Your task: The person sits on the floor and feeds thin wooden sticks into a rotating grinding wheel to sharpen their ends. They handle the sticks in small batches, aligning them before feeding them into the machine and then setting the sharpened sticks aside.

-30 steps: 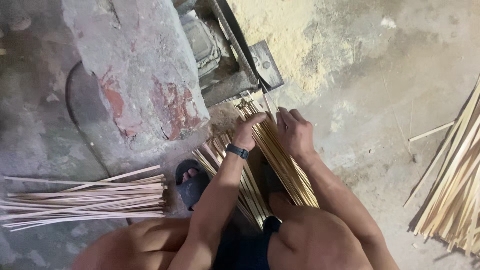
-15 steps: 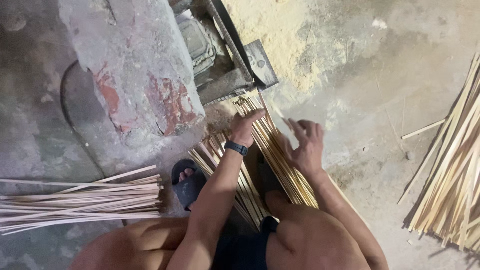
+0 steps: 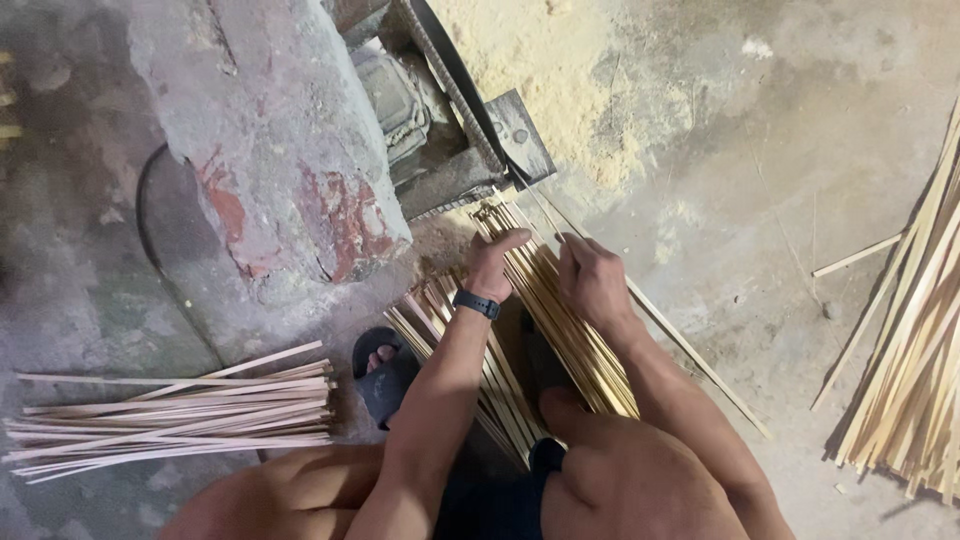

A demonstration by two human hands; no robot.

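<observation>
My left hand (image 3: 492,268) presses flat on the bundle of thin pale bamboo strips (image 3: 560,330) in front of the grey metal machine (image 3: 450,130). My right hand (image 3: 592,280) has slid back along the bundle, fingers curled, pinching one strip free.

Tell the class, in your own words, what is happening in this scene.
A person squats on a concrete floor, both hands on a bundle of thin bamboo strips in front of a small machine. The left hand presses on the strips; the right hand grips them. More strips lie in piles to the left and right. Sawdust covers the floor behind.
</observation>
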